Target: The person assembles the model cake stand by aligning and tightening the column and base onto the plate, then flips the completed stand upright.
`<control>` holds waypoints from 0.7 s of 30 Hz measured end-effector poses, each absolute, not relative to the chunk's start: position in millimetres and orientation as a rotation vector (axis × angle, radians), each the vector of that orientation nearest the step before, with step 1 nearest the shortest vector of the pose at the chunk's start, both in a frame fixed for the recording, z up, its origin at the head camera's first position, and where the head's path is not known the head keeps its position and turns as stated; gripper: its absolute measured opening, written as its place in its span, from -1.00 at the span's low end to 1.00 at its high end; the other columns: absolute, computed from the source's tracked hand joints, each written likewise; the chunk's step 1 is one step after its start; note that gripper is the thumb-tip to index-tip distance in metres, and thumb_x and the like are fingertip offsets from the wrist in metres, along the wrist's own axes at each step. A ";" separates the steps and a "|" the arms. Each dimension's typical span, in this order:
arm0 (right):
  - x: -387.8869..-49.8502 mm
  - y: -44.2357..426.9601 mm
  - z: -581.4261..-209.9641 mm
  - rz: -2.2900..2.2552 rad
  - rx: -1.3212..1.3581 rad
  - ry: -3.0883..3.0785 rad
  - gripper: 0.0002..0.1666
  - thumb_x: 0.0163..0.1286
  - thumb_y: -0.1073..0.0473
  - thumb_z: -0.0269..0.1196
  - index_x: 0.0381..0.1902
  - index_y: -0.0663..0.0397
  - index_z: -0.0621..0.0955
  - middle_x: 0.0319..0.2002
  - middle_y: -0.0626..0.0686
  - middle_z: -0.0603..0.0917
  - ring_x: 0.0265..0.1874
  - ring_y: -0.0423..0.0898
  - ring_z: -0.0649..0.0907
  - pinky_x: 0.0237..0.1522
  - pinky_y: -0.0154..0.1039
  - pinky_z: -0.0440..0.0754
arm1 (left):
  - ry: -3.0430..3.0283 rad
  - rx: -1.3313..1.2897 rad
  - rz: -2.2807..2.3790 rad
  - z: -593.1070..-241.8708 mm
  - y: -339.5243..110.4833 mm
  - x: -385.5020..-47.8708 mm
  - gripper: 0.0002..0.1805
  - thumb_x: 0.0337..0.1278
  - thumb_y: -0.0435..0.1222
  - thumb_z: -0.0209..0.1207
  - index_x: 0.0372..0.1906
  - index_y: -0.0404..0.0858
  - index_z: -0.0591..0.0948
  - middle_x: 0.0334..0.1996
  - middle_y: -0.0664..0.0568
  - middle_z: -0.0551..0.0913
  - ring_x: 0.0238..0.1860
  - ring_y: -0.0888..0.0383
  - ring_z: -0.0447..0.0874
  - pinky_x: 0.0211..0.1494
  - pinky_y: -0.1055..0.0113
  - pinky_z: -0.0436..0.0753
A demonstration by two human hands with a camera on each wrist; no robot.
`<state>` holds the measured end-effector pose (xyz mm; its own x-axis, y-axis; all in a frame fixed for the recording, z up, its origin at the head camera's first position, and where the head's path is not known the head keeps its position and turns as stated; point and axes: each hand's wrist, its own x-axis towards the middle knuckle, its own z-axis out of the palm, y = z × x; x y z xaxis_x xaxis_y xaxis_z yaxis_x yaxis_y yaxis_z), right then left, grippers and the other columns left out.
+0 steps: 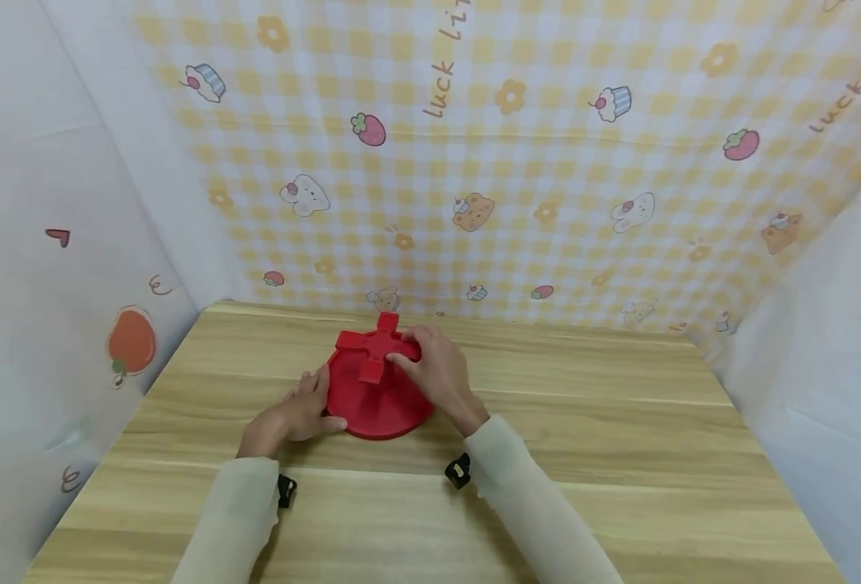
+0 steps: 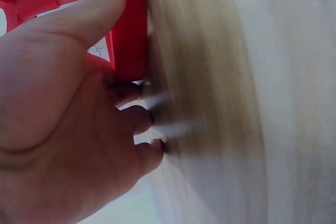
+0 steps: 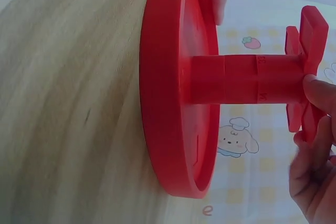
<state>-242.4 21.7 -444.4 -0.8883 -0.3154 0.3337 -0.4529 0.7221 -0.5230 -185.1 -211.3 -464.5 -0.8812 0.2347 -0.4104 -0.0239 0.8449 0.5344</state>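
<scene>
A red plastic stand sits upright on the wooden table, with a round base (image 1: 380, 412), a short post (image 3: 239, 80) and a cross-shaped top (image 1: 380, 347). My left hand (image 1: 294, 415) holds the base's left rim, thumb at the near edge and fingers along the far side. In the left wrist view those fingertips touch the tabletop beside the rim. With thumb and fingers, my right hand (image 1: 439, 371) pinches the right arm of the cross. Raised numbers show on the post in the right wrist view.
The wooden table (image 1: 605, 454) extends to the right and toward me. Behind it hangs a yellow checked cloth (image 1: 518, 162) with cartoon prints, close to the stand. White printed sheets (image 1: 72, 243) close off the left and right sides.
</scene>
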 end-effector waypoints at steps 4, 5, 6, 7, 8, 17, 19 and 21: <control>-238.4 16.5 -446.1 0.976 0.569 -2.678 -0.61 0.28 -0.08 0.40 -0.06 0.02 0.67 -0.12 0.00 0.62 -0.27 -0.15 0.60 -0.26 -0.32 0.64 | 2.569 0.159 0.718 -460.5 -212.9 -184.1 0.17 0.23 -0.02 0.27 0.51 -0.56 -0.24 0.52 -0.46 -0.15 0.50 -0.48 -0.32 0.48 -0.34 -0.05; -237.1 15.8 -446.7 0.987 0.553 -2.675 -0.61 0.28 -0.07 0.40 -0.07 0.03 0.67 -0.12 -0.01 0.62 -0.28 -0.16 0.60 -0.28 -0.33 0.63 | 2.567 0.161 0.718 -460.1 -212.8 -183.6 0.17 0.23 -0.02 0.27 0.51 -0.56 -0.24 0.52 -0.46 -0.14 0.50 -0.48 -0.31 0.48 -0.34 -0.05; -235.8 15.3 -447.1 0.995 0.540 -2.673 -0.62 0.28 -0.07 0.40 -0.07 0.03 0.67 -0.13 -0.01 0.61 -0.30 -0.16 0.59 -0.29 -0.34 0.63 | 2.563 0.160 0.724 -460.1 -213.1 -183.2 0.17 0.23 -0.02 0.27 0.51 -0.56 -0.24 0.52 -0.46 -0.14 0.50 -0.48 -0.32 0.48 -0.34 -0.05; -234.6 16.1 -448.2 0.995 0.530 -2.674 -0.62 0.28 -0.07 0.40 -0.07 0.03 0.67 -0.14 -0.01 0.61 -0.32 -0.17 0.59 -0.31 -0.35 0.62 | 2.561 0.163 0.730 -461.2 -212.3 -183.2 0.18 0.22 -0.01 0.28 0.51 -0.56 -0.24 0.52 -0.47 -0.14 0.50 -0.48 -0.31 0.48 -0.34 -0.05; -233.9 16.8 -449.1 0.990 0.524 -2.675 -0.62 0.27 -0.07 0.40 -0.08 0.03 0.67 -0.14 -0.01 0.60 -0.33 -0.17 0.59 -0.33 -0.36 0.61 | 2.557 0.162 0.738 -462.5 -211.8 -183.0 0.19 0.20 0.00 0.29 0.51 -0.55 -0.24 0.51 -0.47 -0.14 0.50 -0.48 -0.31 0.48 -0.34 -0.05; -239.7 21.8 -445.8 0.937 0.630 -2.713 -0.55 0.29 -0.09 0.38 0.02 0.04 0.65 -0.11 0.01 0.62 -0.25 -0.15 0.61 -0.26 -0.33 0.65 | 2.577 0.173 0.812 -469.8 -216.5 -182.1 0.25 0.14 0.09 0.31 0.53 -0.51 -0.24 0.53 -0.45 -0.14 0.51 -0.47 -0.35 0.48 -0.35 -0.11; -241.8 24.4 -444.7 0.943 0.655 -2.734 -0.53 0.30 -0.10 0.38 0.05 0.03 0.63 -0.07 0.01 0.62 -0.21 -0.14 0.62 -0.22 -0.31 0.66 | 2.580 0.183 0.833 -470.7 -218.9 -181.8 0.26 0.13 0.12 0.31 0.54 -0.48 -0.23 0.53 -0.43 -0.13 0.51 -0.45 -0.36 0.49 -0.35 -0.13; -244.4 28.4 -444.1 0.959 0.681 -2.758 -0.48 0.28 -0.12 0.38 0.10 0.01 0.62 -0.02 -0.01 0.63 -0.17 -0.15 0.62 -0.17 -0.29 0.66 | 2.584 0.212 0.882 -471.5 -222.8 -180.7 0.25 0.12 0.12 0.31 0.56 -0.42 -0.22 0.54 -0.40 -0.10 0.52 -0.45 -0.35 0.48 -0.37 -0.15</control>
<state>-244.4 28.4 -444.1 -0.8870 -0.3702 0.2759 -0.4615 0.6935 -0.5532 -180.7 -222.8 -471.5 -0.9082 0.2664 -0.3227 0.0135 0.7895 0.6136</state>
